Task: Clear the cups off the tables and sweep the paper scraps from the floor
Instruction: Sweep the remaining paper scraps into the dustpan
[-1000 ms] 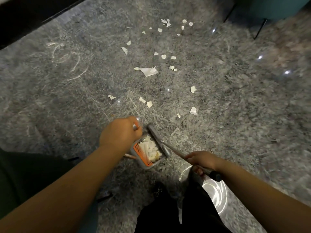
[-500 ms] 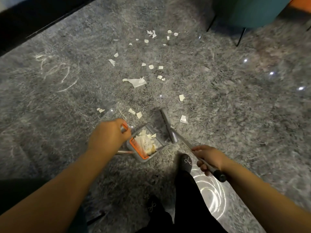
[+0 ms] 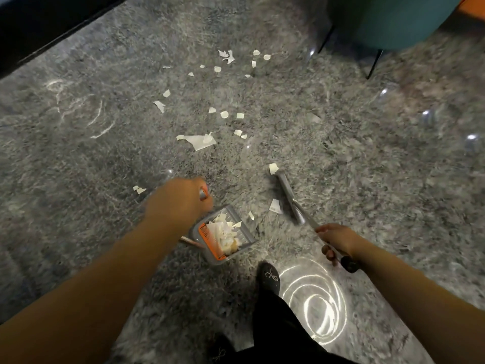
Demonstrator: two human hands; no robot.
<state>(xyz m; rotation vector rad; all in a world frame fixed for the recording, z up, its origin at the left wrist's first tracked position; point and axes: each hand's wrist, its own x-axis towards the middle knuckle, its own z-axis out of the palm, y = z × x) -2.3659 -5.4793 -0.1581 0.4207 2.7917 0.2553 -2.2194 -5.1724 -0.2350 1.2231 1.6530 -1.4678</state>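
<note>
I'm mid-sweep: my left hand [image 3: 178, 203] grips the dustpan [image 3: 223, 236] handle, my right hand [image 3: 338, 239] clasps the broom [image 3: 290, 198], and next I must drag the nearby paper scraps [image 3: 275, 206] on the floor [image 3: 367, 166] into it.

Broom [image 3: 288, 198], dustpan [image 3: 236, 229], scattered scraps [image 3: 199, 141]

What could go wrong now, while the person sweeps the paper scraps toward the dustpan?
1. The dustpan is already piled with paper; tilted by the left hand, it might spill.
2. The broom head lies apart from the pan, so the nearby scrap could slide past its mouth.
3. The large torn piece may catch on the floor and drag.
</note>
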